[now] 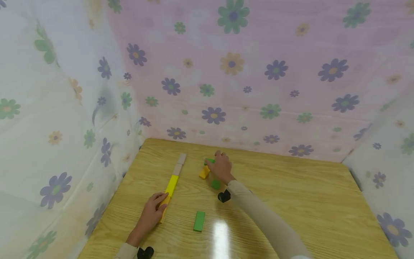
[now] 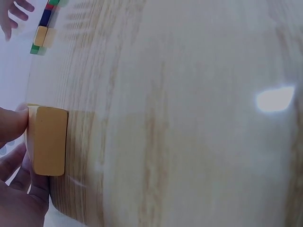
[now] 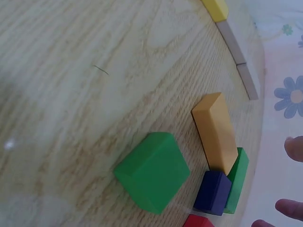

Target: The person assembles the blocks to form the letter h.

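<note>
My left hand [image 1: 150, 214] holds an orange block [image 2: 49, 142] between thumb and fingers, at the near end of a straight row. Beyond it in that row lie a yellow block [image 1: 171, 186] and two pale blocks [image 1: 177, 169]. My right hand [image 1: 221, 168] is over a loose cluster farther back, its fingers spread and apart from the blocks in the right wrist view. That cluster has another orange block [image 3: 215, 132], a long green block [image 3: 236, 182], a navy block [image 3: 212, 193], a red block [image 3: 199, 221] and a chunky green block [image 3: 154, 172].
A single green block [image 1: 199, 221] lies on the wooden table [image 1: 291, 201] nearer the front. Flower-patterned sheets [image 1: 245, 100] hang behind the table and at both sides. The right forearm reaches across the table's middle.
</note>
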`<act>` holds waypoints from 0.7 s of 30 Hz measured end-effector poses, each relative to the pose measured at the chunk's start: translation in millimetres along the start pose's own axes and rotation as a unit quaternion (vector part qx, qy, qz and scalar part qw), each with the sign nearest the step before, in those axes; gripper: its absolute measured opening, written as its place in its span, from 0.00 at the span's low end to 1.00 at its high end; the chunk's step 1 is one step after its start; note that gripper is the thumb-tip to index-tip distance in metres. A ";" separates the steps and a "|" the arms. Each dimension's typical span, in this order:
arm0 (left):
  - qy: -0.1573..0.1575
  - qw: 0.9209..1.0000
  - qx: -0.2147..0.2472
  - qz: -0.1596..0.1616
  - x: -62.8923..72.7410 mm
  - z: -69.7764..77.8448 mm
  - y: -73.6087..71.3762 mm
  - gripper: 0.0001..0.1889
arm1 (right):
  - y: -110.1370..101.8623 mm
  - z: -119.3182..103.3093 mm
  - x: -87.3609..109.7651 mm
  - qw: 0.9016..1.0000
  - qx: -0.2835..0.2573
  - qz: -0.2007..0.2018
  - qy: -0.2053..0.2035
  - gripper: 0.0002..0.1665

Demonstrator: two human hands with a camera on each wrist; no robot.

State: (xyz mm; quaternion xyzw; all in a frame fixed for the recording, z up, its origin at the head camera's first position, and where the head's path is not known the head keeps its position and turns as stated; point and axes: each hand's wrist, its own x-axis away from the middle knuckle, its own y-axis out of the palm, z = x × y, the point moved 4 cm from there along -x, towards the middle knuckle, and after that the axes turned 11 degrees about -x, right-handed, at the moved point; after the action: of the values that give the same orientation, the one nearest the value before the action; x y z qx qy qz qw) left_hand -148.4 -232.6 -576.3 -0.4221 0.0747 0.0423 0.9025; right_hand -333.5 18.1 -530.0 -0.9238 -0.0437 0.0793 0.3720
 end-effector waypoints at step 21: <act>0.011 1.000 0.011 0.005 -1.5 -5.3 1.3 0.21 | 25.0 4.0 -27.4 0.992 0.102 -0.024 0.073 0.46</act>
State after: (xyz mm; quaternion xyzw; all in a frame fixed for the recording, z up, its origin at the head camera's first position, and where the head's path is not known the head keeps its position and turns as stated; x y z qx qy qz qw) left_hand -150.6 -235.9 -580.4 -0.4120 0.0868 0.0415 0.9061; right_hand -360.7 -1.0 -547.1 -0.8830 -0.0302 0.0063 0.4684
